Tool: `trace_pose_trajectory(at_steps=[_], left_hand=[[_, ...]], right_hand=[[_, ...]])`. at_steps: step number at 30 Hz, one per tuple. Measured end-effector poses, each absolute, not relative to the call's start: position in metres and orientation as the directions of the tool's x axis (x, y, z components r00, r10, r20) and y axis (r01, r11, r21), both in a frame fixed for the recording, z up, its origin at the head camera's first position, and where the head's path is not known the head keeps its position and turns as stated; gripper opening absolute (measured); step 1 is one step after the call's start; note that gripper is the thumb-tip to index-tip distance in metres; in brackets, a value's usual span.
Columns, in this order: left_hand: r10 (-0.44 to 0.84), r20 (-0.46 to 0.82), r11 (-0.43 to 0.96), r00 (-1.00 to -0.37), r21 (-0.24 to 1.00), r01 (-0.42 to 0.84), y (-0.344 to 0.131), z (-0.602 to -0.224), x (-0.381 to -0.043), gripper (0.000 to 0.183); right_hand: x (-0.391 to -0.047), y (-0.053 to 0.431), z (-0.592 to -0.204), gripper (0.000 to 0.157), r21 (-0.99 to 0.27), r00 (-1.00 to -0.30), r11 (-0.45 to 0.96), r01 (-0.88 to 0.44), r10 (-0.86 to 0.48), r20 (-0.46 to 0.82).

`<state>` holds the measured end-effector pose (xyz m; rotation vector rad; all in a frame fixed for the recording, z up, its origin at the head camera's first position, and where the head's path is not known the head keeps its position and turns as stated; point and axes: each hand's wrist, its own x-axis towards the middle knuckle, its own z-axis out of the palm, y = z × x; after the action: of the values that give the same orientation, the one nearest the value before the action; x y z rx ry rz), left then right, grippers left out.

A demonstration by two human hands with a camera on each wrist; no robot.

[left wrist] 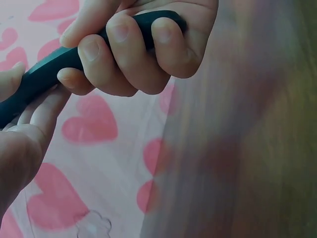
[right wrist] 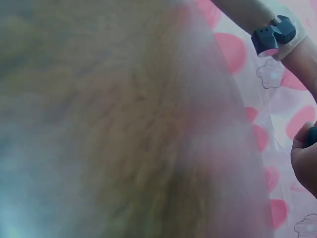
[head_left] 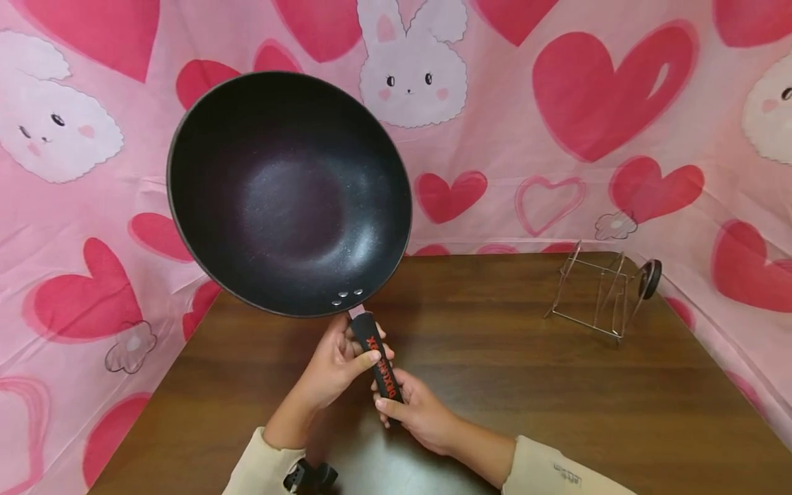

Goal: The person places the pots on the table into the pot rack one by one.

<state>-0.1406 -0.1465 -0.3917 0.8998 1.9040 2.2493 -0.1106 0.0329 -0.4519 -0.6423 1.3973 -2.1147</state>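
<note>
Pan (head_left: 291, 199) observed raised above the table (head_left: 482, 344), tilted, its dark inside facing the head camera, rivets visible beside the handle (head_left: 386, 381). Left hand (head_left: 337, 361), above the table, grips the handle's pan end; right hand (head_left: 417, 412), also above the table, grips its free end. Wire rack (head_left: 600, 295) with black disc (head_left: 650, 278) stands on the table's far right; heart-patterned cloth (head_left: 495, 141) hangs behind the table

From my end I can't read all the red lettering (head_left: 390, 390) on the wok handle (head_left: 382, 371), since the left hand (head_left: 335, 361) covers some with its thumb, the right sleeve (head_left: 538, 471) bears print too small, and the right wrist view blurs the wooden tabletop (right wrist: 133, 119).
</note>
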Motion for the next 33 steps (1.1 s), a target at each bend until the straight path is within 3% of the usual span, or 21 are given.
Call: trace_pose_trajectory(at_steps=[11,24,33], left_hand=[[0.504,0.349,-0.217,-0.79,0.937,0.275,-0.114,-0.383,-0.151,0.054],[0.649,0.24,-0.208,-0.722,0.969,0.135,-0.076,-0.386,-0.167,0.056],[0.701,0.241,-0.246,-0.672,0.965,0.089,-0.047,-0.382,-0.183,0.053]], right_hand=[[-0.103,0.056,-0.452,0.019,-0.894,-0.764,-0.437,0.099,-0.609,0.213],[-0.092,0.083,-0.459,0.017,-0.871,-0.807,-0.471,0.142,-0.565,0.174],[-0.093,0.102,-0.452,0.019,-0.806,-0.823,-0.579,0.124,-0.514,0.243]])
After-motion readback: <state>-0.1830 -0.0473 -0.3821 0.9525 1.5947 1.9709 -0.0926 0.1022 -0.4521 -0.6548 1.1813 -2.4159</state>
